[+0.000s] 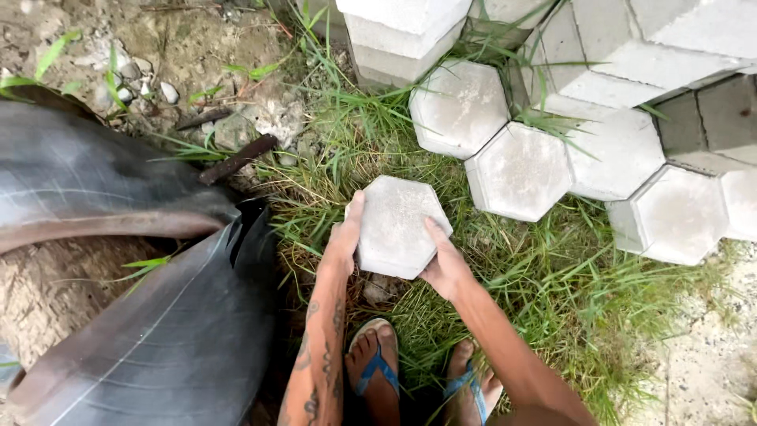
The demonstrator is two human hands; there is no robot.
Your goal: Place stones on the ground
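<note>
Both the left hand (344, 241) and right hand (444, 264) clamp the hexagonal paver (397, 225) by opposite edges (its weight needs two grips), above grass (544, 276) beside stacked pavers (520, 170).

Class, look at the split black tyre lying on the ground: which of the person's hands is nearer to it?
Left. The left hand grips the hexagonal paver's edge next to the tyre; the right hand holds the paver's far side.
</note>
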